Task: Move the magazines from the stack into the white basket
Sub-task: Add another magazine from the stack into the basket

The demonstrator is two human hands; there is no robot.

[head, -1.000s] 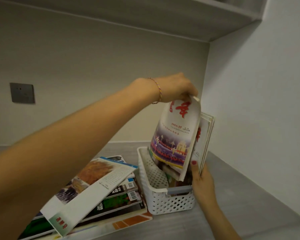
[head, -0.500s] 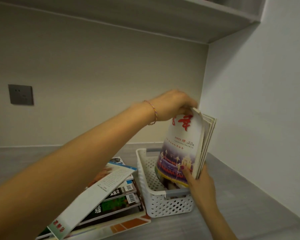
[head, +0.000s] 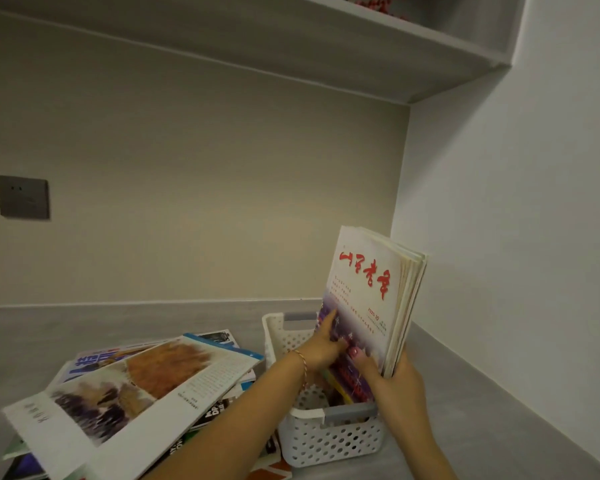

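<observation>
Grey countertop [head: 153, 323] runs under everything, meeting a white wall on the right. On its near left lies the stack of magazines [head: 142, 393], loosely fanned, the top one with a white border and a brown-and-purple picture. Just right of the stack stands the white basket [head: 329, 441], perforated, with grey handles at its near and far ends. Upright in it is a bundle of magazines [head: 371, 299], the front cover white with red lettering, leaning slightly right. The right hand [head: 395, 382] grips the bundle's lower right edge, thumb across the cover. The left hand [head: 323, 344] presses the cover's lower left with fingers extended.
</observation>
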